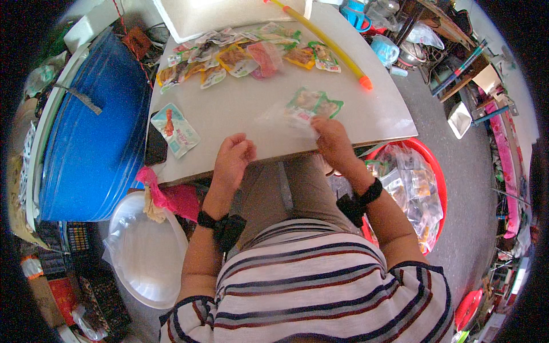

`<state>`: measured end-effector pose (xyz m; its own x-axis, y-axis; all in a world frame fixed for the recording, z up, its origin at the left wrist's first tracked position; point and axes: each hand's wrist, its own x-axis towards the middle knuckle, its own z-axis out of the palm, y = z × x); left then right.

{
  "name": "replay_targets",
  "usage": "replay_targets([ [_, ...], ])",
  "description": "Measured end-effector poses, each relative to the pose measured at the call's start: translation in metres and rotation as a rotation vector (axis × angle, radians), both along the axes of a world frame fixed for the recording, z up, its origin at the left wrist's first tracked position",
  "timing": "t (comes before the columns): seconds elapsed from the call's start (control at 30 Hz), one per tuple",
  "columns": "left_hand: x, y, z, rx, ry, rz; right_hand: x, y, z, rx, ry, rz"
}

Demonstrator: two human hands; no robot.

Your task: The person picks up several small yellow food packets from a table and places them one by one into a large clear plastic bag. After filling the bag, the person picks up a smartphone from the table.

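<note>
My right hand (336, 139) pinches the near edge of a green-edged snack packet (319, 105) over the white tabletop (240, 107). Motion blurs this packet, and a pale, see-through smear beside it is too blurred to name. By the table's near edge, my left hand (233, 156) has its fingers curled in, with nothing visible in them. Left of that hand lies a light-blue and white packet (176, 130) with a drumstick picture. Several snack packets (236, 60) in yellow, green and red spread across the far side, some overlapping.
A white foam box (231, 21) stands at the back, and a yellow tube (326, 40) with orange ends lies to its right. Left are a dark phone-like object (155, 148), a blue barrel (103, 124) and a white tub (146, 257). A red basin (441, 188) holds bagged packets.
</note>
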<state>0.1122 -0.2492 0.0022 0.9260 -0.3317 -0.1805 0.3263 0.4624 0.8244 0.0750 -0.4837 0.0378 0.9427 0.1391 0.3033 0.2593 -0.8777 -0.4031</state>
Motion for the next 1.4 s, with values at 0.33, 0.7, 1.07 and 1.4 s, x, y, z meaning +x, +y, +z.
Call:
replay_targets([
  [0.33, 0.013, -0.036, 0.019, 0.271, -0.34, -0.056, 0.019, -0.029, 0.095, 0.883, 0.157, 0.003],
  [0.7, -0.013, -0.066, 0.05, -0.094, -0.146, -0.371, 0.002, -0.016, 0.081, 1.066, 0.014, 0.191],
  [1.07, -0.021, -0.037, 0.032, 0.2, -0.304, -0.367, -0.019, -0.009, 0.013, 1.213, 0.377, 0.067],
  [1.4, -0.034, -0.02, 0.011, 0.191, -0.187, -0.301, -0.04, 0.005, 0.025, 1.01, 0.411, 0.096],
])
